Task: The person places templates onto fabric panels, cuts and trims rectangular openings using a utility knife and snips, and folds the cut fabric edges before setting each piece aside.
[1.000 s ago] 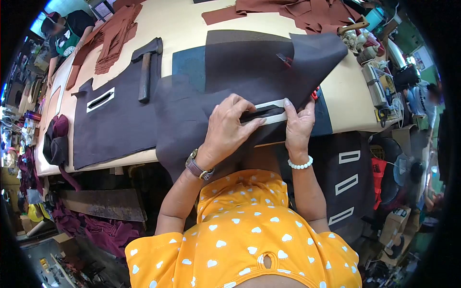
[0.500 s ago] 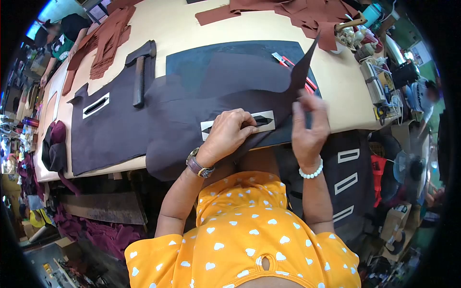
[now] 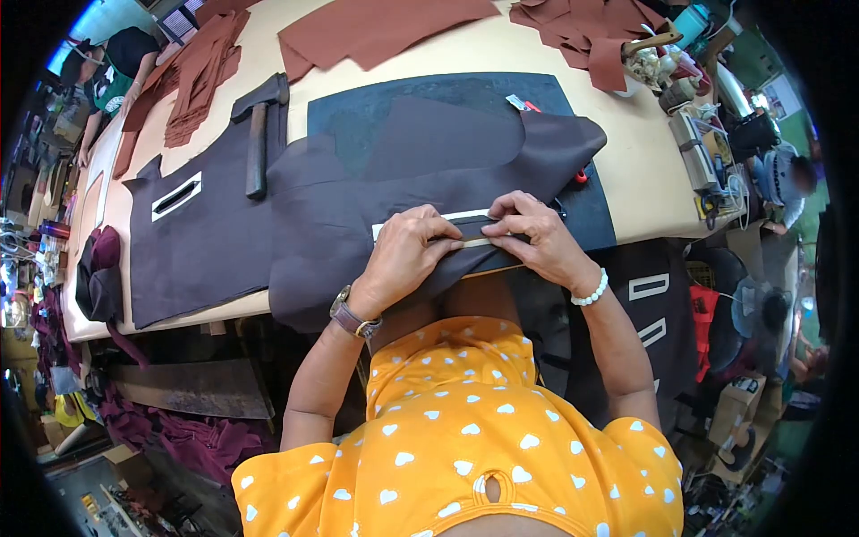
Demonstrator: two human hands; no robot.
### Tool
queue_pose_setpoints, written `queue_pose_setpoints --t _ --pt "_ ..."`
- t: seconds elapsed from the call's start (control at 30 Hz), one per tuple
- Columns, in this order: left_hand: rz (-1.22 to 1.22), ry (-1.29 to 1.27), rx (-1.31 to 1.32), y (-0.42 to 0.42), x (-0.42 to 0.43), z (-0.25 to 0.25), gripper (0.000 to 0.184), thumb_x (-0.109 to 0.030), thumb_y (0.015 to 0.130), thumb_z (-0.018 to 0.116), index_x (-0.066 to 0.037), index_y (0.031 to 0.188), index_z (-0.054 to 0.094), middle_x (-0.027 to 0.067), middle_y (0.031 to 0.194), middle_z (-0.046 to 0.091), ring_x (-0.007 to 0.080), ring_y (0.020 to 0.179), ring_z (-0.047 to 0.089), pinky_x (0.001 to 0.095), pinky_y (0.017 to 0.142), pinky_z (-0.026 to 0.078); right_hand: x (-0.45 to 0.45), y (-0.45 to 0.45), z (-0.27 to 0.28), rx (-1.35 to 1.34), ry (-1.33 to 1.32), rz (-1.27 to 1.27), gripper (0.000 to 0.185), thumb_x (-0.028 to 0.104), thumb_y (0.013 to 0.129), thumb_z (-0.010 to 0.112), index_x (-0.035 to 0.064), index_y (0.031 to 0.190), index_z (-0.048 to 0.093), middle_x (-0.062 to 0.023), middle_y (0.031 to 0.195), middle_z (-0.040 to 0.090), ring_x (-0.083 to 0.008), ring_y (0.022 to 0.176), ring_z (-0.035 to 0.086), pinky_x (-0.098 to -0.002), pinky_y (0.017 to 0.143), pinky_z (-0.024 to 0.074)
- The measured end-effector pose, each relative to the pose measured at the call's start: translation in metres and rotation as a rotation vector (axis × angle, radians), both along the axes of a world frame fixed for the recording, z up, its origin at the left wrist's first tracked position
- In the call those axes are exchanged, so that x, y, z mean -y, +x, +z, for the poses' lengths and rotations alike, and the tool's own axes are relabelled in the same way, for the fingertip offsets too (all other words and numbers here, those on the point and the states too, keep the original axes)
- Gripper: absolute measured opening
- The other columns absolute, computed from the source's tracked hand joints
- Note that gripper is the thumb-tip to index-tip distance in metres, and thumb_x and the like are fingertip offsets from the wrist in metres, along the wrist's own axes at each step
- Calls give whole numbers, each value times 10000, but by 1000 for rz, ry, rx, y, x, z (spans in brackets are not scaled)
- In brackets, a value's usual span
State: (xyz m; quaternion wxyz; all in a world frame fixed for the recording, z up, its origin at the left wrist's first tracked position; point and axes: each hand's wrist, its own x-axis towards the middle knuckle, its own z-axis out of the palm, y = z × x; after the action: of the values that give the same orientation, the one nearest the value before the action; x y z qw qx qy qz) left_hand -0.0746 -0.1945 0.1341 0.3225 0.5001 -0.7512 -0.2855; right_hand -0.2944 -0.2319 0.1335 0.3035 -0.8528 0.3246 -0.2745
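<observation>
A large dark brown leather-like sheet [image 3: 340,210] lies in front of me, partly over a dark cutting mat [image 3: 358,103]. Near its front edge is a long slot with a white border strip [image 3: 467,216]. My left hand [image 3: 407,249] pinches the slot's near edge with thumb and fingertips. From the other side, my right hand [image 3: 541,242] pinches the same edge, its fingertips close to the left ones. To the left lies a second dark sheet [image 3: 201,246] with a white-framed slot [image 3: 178,200]. A hammer [image 3: 257,152] rests on it.
Brown leather-like pieces [image 3: 376,31] lie across the back of the pale table [image 3: 649,170]. A red-handled tool [image 3: 582,175] shows partly at the sheet's right side. A dark piece with white-framed slots [image 3: 626,331] hangs below the table edge. Another person [image 3: 116,80] is at far left.
My right hand has come down and left to the slot. The sheet's raised right corner now lies folded over, covering most of the red tools. A brown piece at the back has shifted left.
</observation>
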Motion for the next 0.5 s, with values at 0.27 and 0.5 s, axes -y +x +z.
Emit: queue_pose_setpoints --t 0.27,0.5 --pt "-11 -92 -13 2 0 -8 97 -83 731 689 -47 820 682 93 694 559 245 682 550 349 620 424 7 1 -1 -45 -200 -211 184 115 738 683 11 882 635 -101 963 576 -264 917 563 -346 772 463" --pt "-17 -117 100 18 -8 -3 111 -103 742 683 -32 821 650 90 730 552 249 724 544 344 653 421 -4 29 -9 -280 -373 -257 441 351 760 651 77 1099 585 -109 1167 514 -290 1113 461 -395 928 368"
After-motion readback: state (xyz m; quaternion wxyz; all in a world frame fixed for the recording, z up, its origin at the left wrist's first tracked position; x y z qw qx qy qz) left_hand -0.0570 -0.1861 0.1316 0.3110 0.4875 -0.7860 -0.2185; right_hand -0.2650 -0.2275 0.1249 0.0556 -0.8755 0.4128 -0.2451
